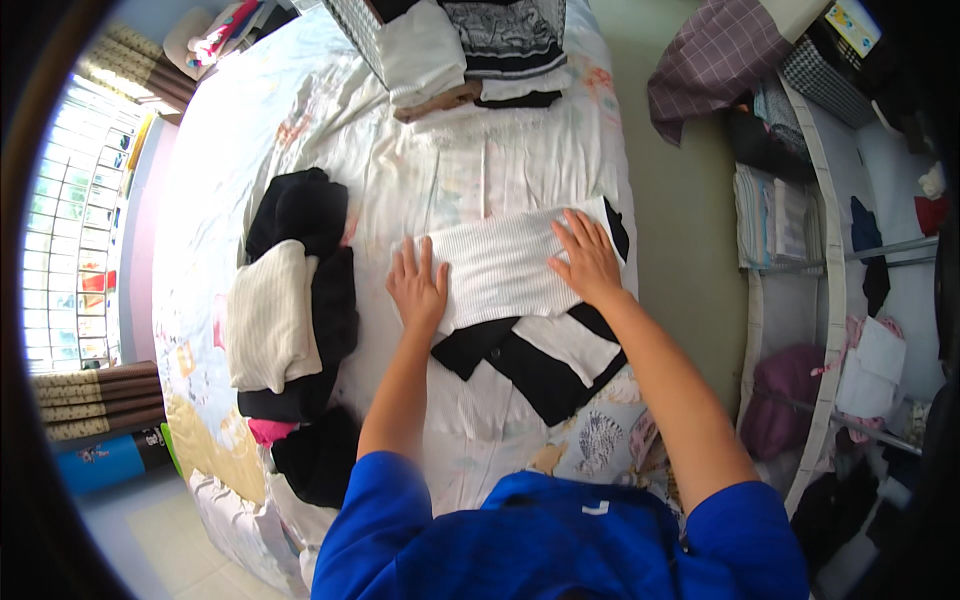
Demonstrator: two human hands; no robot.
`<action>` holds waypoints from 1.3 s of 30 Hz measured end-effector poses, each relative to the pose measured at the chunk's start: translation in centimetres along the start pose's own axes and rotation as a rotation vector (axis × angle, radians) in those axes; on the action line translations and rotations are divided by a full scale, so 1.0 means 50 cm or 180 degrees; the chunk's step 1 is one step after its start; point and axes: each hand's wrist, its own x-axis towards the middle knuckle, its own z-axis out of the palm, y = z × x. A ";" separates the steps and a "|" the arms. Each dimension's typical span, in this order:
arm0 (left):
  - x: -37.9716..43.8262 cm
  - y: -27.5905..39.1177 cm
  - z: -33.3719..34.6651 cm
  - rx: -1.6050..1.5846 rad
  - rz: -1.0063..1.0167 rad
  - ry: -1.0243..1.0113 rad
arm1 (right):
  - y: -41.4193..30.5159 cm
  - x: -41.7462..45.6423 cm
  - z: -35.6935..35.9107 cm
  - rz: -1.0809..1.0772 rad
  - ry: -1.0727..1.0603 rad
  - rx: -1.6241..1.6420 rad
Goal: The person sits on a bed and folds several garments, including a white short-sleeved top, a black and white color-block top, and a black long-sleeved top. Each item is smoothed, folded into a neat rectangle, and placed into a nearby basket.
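Note:
A white ribbed knit garment lies spread flat on the bed in front of me. My left hand rests palm down on its left end, fingers apart. On its right end lies my right hand, also flat with the fingers spread. Neither hand grips the cloth. From under the garment's near edge comes a black and white piece of clothing with a button on its black part. A black edge also shows beyond the right hand.
Left of my arms lie black folded clothes and a cream ribbed knit. Across the bed, a patterned box stands by folded clothes. A fabric shelf unit with clothes stands at right, beyond the floor strip.

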 end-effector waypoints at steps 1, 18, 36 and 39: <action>-0.004 -0.004 0.002 0.0010 0.0003 -0.0033 | 0.011 -0.005 0.000 0.0073 -0.0357 -0.0024; -0.460 -0.021 -0.245 -0.1152 0.0085 -0.1299 | 0.021 -0.374 -0.121 0.1393 -0.1460 -0.0015; -0.356 0.018 -0.257 -0.2271 0.0430 -0.1707 | 0.000 -0.346 -0.238 0.2038 -0.1761 0.3333; -0.242 -0.023 -0.293 -0.2454 0.0080 -0.2126 | 0.012 -0.277 -0.255 0.1896 -0.1504 0.4068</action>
